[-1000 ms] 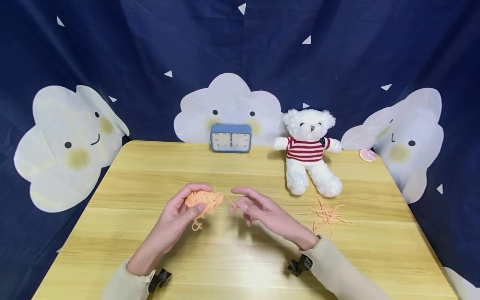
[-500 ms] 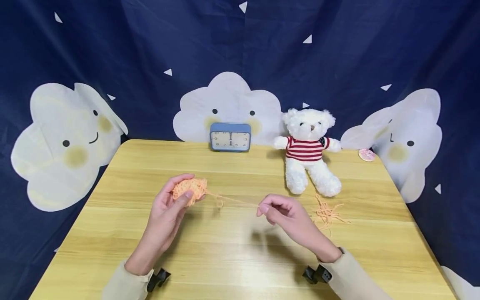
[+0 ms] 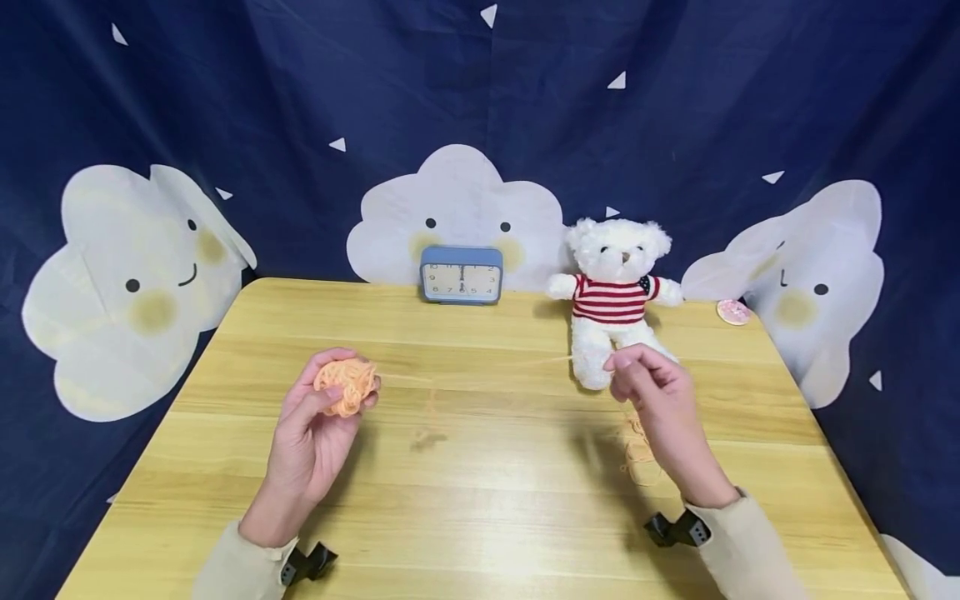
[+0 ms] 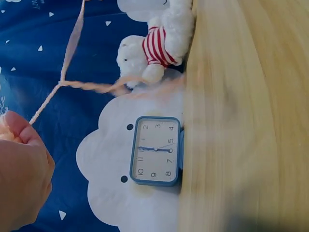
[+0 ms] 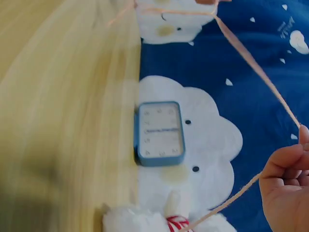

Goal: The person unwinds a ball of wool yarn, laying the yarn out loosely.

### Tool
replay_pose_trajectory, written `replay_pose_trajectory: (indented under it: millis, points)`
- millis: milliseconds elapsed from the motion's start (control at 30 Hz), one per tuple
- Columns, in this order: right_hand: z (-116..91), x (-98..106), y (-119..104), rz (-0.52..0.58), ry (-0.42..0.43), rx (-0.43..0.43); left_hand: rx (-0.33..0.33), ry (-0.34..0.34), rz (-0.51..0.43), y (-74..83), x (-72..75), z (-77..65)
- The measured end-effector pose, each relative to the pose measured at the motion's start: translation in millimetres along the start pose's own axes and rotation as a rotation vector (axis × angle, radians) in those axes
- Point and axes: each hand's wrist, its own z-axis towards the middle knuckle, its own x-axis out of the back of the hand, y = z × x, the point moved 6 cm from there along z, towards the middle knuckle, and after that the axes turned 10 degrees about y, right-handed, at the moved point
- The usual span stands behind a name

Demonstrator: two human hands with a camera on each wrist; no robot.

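Observation:
In the head view my left hand (image 3: 311,437) holds a bundle of peach yarn (image 3: 347,385) above the table's left half. My right hand (image 3: 660,408) pinches a yarn strand (image 3: 551,361) in front of the teddy bear (image 3: 609,298). That strand stretches between both hands, blurred midway. A blurred piece of yarn hangs from it, seen in the left wrist view as a dangling strand (image 4: 91,87). From my right hand another length of yarn (image 5: 231,198) trails down in the right wrist view. Loose yarn (image 3: 640,458) lies on the table, partly hidden behind my right hand.
A blue clock (image 3: 461,275) stands at the back edge of the wooden table (image 3: 480,500). A small round pink item (image 3: 733,312) lies at the back right corner. Dark blue cloth (image 3: 285,100) with white clouds hangs behind and at both sides.
My right hand has moved right and up, drawing the strand out long. My left hand has shifted left with the yarn bundle. The right hand now covers part of the loose yarn.

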Motion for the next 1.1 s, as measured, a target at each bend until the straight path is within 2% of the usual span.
replay_pose_trajectory:
  millis: [133, 300, 500, 733, 833, 900, 1000, 1100]
  points:
    - [6.0, 18.0, -8.9, 0.126, 0.062, 0.030, -0.039, 0.043, 0.024, 4.2, 1.3, 0.7]
    - [11.8, 52.1, -11.3, 0.168, 0.190, 0.036, -0.092, 0.046, -0.013, 11.1, 4.4, 0.7]
    - [13.6, 99.9, 4.4, 0.173, 0.324, -0.034, -0.126, 0.036, -0.071, 17.5, 7.4, -0.3]
    - [7.3, 153.5, 29.1, 0.140, 0.372, -0.139, -0.129, 0.046, -0.065, 19.6, 8.8, 0.1]
    - [3.6, 174.9, 36.5, 0.083, 0.386, -0.191, -0.130, 0.050, -0.064, 20.1, 8.8, 0.1]
    - [1.8, 188.5, 40.8, 0.008, 0.381, -0.238, -0.131, 0.056, -0.058, 20.4, 8.8, 0.3]
    - [0.2, 206.6, 46.7, -0.168, 0.332, -0.322, -0.131, 0.069, -0.038, 20.6, 8.6, 1.3]
    - [-0.2, 220.0, 53.1, -0.411, 0.232, -0.399, -0.127, 0.085, -0.007, 19.6, 8.7, 2.7]
